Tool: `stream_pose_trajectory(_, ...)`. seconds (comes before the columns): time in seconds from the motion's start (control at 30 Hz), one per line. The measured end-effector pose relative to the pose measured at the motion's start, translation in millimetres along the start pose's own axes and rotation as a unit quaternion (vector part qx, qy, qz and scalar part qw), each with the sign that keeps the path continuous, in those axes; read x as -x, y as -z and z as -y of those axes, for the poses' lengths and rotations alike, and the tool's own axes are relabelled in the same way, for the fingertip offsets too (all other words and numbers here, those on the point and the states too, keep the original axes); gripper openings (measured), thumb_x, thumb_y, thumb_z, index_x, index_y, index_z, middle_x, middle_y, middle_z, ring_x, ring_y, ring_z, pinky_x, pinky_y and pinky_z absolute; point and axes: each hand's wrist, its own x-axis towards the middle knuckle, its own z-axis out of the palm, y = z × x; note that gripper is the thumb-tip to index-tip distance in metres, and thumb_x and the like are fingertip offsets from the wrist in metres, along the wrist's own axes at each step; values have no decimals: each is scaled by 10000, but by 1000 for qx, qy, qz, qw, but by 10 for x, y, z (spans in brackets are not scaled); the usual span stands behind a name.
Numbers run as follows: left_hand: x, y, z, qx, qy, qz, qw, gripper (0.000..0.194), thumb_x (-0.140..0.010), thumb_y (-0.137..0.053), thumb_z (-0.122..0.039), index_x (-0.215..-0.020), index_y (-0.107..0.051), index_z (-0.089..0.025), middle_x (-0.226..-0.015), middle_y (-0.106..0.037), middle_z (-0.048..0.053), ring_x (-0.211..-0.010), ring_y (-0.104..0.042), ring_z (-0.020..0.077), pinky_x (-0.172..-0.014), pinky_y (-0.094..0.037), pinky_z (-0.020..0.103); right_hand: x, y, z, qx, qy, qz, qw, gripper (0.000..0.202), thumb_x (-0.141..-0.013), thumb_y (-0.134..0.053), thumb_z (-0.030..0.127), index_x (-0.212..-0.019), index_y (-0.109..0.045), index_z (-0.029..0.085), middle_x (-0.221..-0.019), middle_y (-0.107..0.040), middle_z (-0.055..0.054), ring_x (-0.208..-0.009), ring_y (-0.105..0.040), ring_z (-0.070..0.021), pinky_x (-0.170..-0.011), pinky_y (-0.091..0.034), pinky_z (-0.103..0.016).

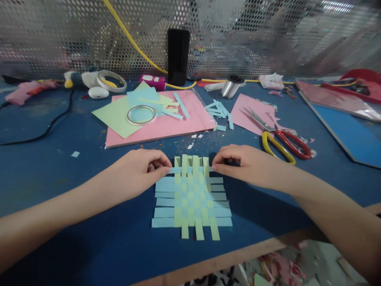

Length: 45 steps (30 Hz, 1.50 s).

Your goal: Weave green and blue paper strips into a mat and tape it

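Note:
A woven mat [193, 198] of light green and light blue paper strips lies flat on the dark blue table near its front edge. Across its far end runs a blue paper strip [188, 169], threaded among the green strips. My left hand [149, 165] pinches the left end of this strip between thumb and fingers. At the right end, my right hand [235, 161] holds the same strip in a pinch. Blue strip ends stick out on both sides of the mat, and green ends stick out at the near and far sides.
Scissors [275, 137] with yellow and red handles lie beyond my right hand. Pink sheets [166, 125] bear green paper and a tape roll [141, 114]. Loose blue strips [218, 108] and a silver spool [231, 88] sit behind. A phone [178, 57] leans against the perforated metal screen.

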Motion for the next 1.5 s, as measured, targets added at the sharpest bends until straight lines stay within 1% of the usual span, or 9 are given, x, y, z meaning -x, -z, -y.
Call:
stream_pose_trajectory(0.17,13,-25,-66,-50,-7,-13,999,316,-985,-549,-542,-1080,-702,-283,-818,-701,-13,-640,-598,172,-561,-404,287,1,15,31,29,-13,30,999,390,-940,-530,557,-885,-747,238,-872,-703,-57,-785,-623,-219,-717,-448,-367)
stream_pose_trajectory(0.27,11,-46,-109,-64,-17,-27,997,326,-1000,-514,-518,-1159,-661,-274,-857,-694,-11,-665,-600,178,-585,-406,298,10,-13,14,37,7,20,999,377,-949,-527,553,-881,-733,244,-875,-689,-62,-916,-606,-252,-807,-456,-396)
stream_pose_trajectory(0.47,80,-43,-96,-127,-22,-6,992,297,-966,-572,-519,-1138,-652,-291,-899,-664,2,-761,-630,228,-639,-425,334,35,-64,-39,38,59,25,997,334,-987,-515,490,-819,-671,247,-804,-664,-49,-956,-548,-257,-813,-447,-396)
stream_pose_trajectory(0.63,206,-136,-110,-224,-162,-51,960,381,-939,-706,-481,-1197,-608,-219,-1097,-660,65,-1011,-626,309,-856,-494,445,73,-101,-8,62,86,24,994,307,-1014,-501,415,-801,-631,236,-812,-628,-45,-939,-515,-249,-804,-422,-391)
stream_pose_trajectory(0.83,470,-522,-351,-273,-318,-100,903,298,-1055,-487,-361,-1251,-599,-167,-1260,-663,127,-1142,-611,315,-933,-511,449,104,-142,8,68,133,18,989,319,-1056,-450,366,-807,-587,220,-819,-560,-42,-907,-486,-237,-837,-389,-399)
stream_pose_trajectory(0.93,552,-686,-351,-353,-303,-168,869,415,-1055,-479,-341,-1377,-538,-86,-1433,-597,212,-1328,-547,361,-1043,-465,474,108,-157,-19,73,153,16,985,331,-1073,-434,364,-818,-583,214,-826,-541,-41,-900,-468,-234,-851,-380,-404)
stream_pose_trajectory(1.03,555,-744,-269,-354,-274,-174,877,532,-1025,-516,-424,-1407,-504,-54,-1514,-520,276,-1433,-462,438,-1109,-428,550,113,-180,-41,78,161,9,984,314,-1077,-444,339,-828,-587,211,-844,-538,-43,-924,-458,-235,-866,-373,-405)
stream_pose_trajectory(1.27,511,-695,-238,-309,-241,-166,905,544,-962,-580,-435,-1355,-526,-63,-1386,-600,278,-1256,-586,451,-965,-522,585,111,-202,-31,68,161,10,985,304,-1072,-455,309,-803,-557,207,-857,-541,-46,-939,-442,-239,-869,-364,-407)
stream_pose_trajectory(1.5,455,-595,-257,-280,-220,-142,924,661,-889,-675,-518,-1388,-501,-120,-1350,-608,210,-1133,-594,397,-896,-498,579,91,-202,-26,49,169,-14,984,276,-1045,-503,325,-818,-612,211,-830,-590,-44,-916,-477,-233,-863,-374,-400)
